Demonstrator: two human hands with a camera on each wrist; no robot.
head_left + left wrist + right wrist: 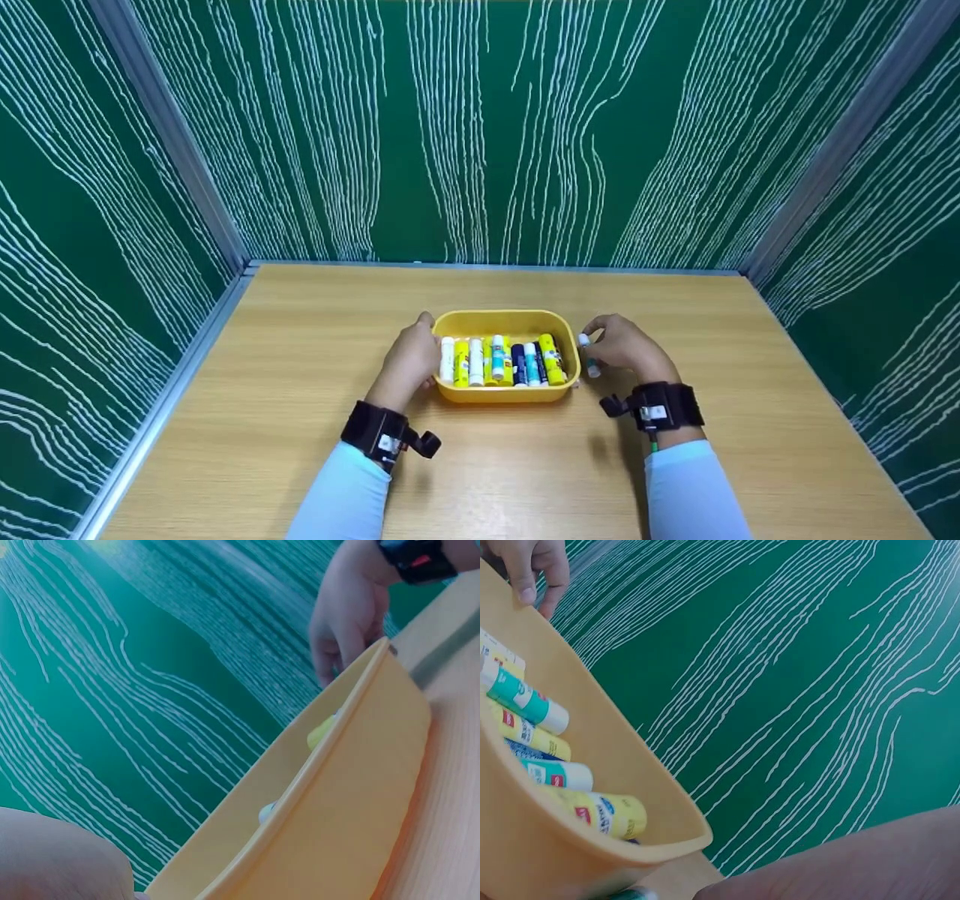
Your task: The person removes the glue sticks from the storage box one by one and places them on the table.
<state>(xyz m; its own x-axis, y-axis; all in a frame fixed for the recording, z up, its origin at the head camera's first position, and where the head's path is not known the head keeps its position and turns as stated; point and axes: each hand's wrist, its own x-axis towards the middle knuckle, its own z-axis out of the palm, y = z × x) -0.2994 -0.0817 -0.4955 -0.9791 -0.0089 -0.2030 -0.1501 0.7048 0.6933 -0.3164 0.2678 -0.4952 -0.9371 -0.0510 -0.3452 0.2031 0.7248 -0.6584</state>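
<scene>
A yellow plastic bin point(502, 395) stands on the table, holding a row of glue sticks point(607, 814) in yellow, white, dark blue and teal. One teal-and-white glue stick point(497, 356) lies on top of the others. My left hand point(409, 352) grips the bin's left end, its thumb and fingers at the rim. Just outside the right end, my right hand point(626, 346) pinches a teal-and-white glue stick point(593, 369) upright beside the bin wall. In the right wrist view only a bit of that stick's end point(641, 894) shows below the bin.
The wooden table point(510, 480) reaches back to a green wall point(517, 150) covered with white wavy lines. Similar green panels rise at left and right, joined by grey metal posts point(172, 135). Both wrists carry black straps with cameras point(667, 406).
</scene>
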